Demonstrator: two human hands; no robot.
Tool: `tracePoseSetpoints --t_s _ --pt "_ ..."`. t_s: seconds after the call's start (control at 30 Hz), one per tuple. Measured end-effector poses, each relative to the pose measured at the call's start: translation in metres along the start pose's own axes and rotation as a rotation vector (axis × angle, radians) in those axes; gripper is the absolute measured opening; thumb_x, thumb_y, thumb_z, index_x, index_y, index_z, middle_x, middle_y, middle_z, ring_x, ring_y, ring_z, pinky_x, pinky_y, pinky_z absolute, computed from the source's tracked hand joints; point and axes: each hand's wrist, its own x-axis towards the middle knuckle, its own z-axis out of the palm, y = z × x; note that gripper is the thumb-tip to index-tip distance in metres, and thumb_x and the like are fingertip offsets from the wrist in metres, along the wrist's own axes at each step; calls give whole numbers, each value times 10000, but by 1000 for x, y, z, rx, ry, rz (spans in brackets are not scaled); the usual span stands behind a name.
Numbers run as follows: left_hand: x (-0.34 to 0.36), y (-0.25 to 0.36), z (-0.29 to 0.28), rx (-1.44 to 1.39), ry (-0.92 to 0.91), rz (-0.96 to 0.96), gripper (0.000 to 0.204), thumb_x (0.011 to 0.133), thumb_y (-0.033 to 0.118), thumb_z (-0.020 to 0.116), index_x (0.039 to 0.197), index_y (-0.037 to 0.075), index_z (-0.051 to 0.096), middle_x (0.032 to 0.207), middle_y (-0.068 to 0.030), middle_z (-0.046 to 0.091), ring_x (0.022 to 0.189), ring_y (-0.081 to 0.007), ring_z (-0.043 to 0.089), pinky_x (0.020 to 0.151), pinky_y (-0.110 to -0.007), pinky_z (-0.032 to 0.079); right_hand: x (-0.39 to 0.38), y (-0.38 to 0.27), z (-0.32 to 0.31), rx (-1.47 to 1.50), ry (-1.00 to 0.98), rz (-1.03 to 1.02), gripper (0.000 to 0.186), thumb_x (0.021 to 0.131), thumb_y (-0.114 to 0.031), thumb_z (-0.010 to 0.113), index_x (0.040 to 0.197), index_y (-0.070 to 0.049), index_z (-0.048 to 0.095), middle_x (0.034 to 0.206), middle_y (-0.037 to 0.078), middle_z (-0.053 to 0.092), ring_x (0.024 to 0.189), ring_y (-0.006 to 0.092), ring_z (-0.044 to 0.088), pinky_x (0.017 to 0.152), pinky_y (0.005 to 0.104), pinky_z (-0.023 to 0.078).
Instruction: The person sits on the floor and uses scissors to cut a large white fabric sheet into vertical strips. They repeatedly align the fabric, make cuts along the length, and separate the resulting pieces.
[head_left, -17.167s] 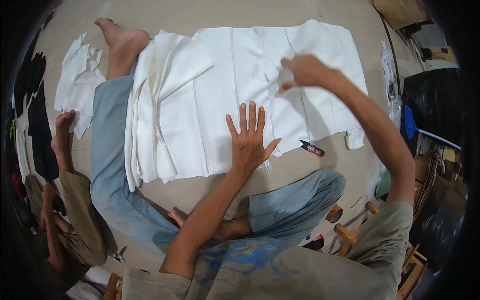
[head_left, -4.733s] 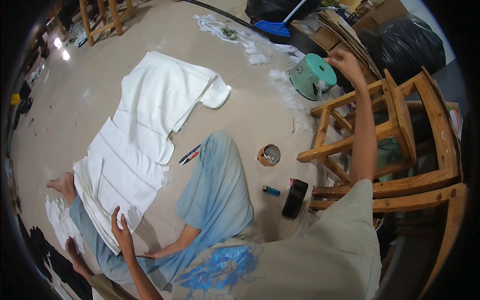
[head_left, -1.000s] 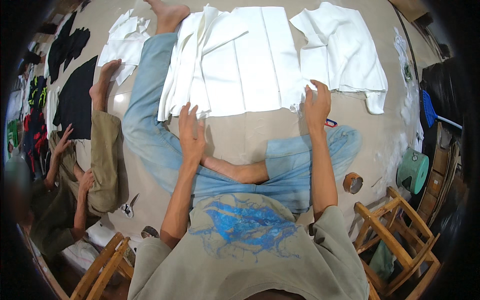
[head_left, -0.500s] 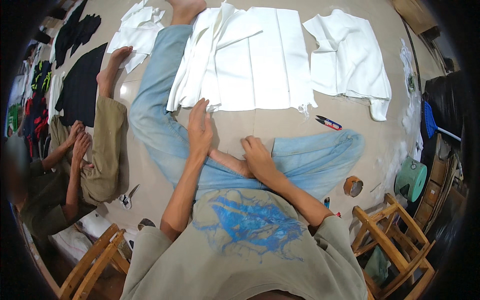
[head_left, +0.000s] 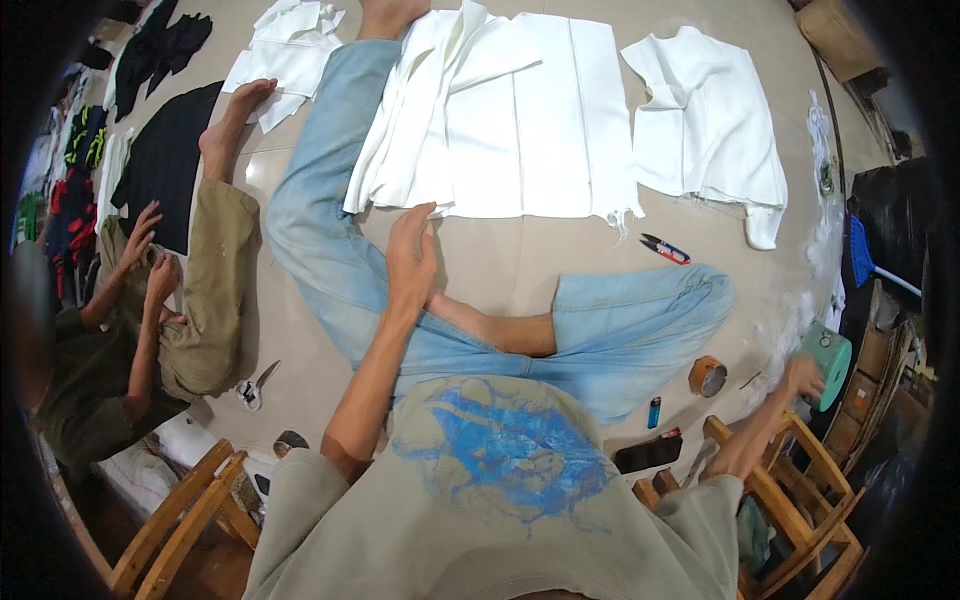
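Observation:
My left hand [head_left: 412, 255] is open, fingers stretched out and tips at the near edge of a white cloth piece [head_left: 550, 110]. That cloth lies flat and seamed, with gathered folds on its left and loose threads at its near right corner. Far to the right, my right hand [head_left: 803, 380] is by a green round drum-shaped thing [head_left: 828, 362], overlapping its left side. Blur hides its fingers, and I cannot tell whether it grips the drum. Small thread snips [head_left: 665, 249] with dark handles lie below the cloth. A second white piece [head_left: 705, 120] rests to its right.
A tape roll [head_left: 708, 377], a blue lighter [head_left: 654, 412] and a dark flat case [head_left: 647, 453] lie right of my folded leg. Wooden frames [head_left: 780, 490] flank me. At left, another person sits by black cloth [head_left: 170, 160], scissors [head_left: 258, 386] nearby.
My right hand has swung from my ankle far right to the green drum. The left hand stays by the cloth edge. The other person's hands have moved apart.

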Motion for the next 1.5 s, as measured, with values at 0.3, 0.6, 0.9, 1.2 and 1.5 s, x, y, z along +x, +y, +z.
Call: tracePoseSetpoints --t_s 0.3,0.6,0.9,1.2,1.5 --pt "-16 45 50 -365 -269 -358 295 1024 138 585 1274 -1 660 1149 -93 703 1058 -203 638 914 -315 501 -102 -128 -3 -8 414 -263 321 932 -215 731 1181 -13 734 1135 181 747 1093 345 692 981 410 510" --pt "-49 41 51 -881 -355 -824 393 1074 243 535 1393 14 551 1282 -110 639 1200 -209 618 982 -343 508 -209 -391 76 -181 -298 -785 193 898 -79 638 1081 -22 665 1119 162 692 1054 372 672 949 441 503" --pt "-39 39 62 -1063 -490 -861 436 1083 266 509 1430 3 495 1347 -145 597 1267 -250 583 1073 -382 480 -169 -387 71 708 -617 -476 238 904 -84 662 1115 8 601 932 109 648 926 292 662 811 434 502" --pt "-11 55 125 -969 -675 -834 440 1084 274 492 1441 17 500 1328 -122 624 1266 -216 583 1058 -358 466 -227 -411 69 1473 -656 321 445 999 -351 667 1274 -13 574 759 -3 483 678 145 494 677 301 458" --pt "-22 39 110 -1075 -608 -938 442 1080 278 502 1435 14 489 1351 -121 620 1273 -219 589 1058 -360 467 -47 -270 -38 432 143 -37 388 1009 -381 645 1143 -29 741 904 125 748 743 236 650 719 408 511"
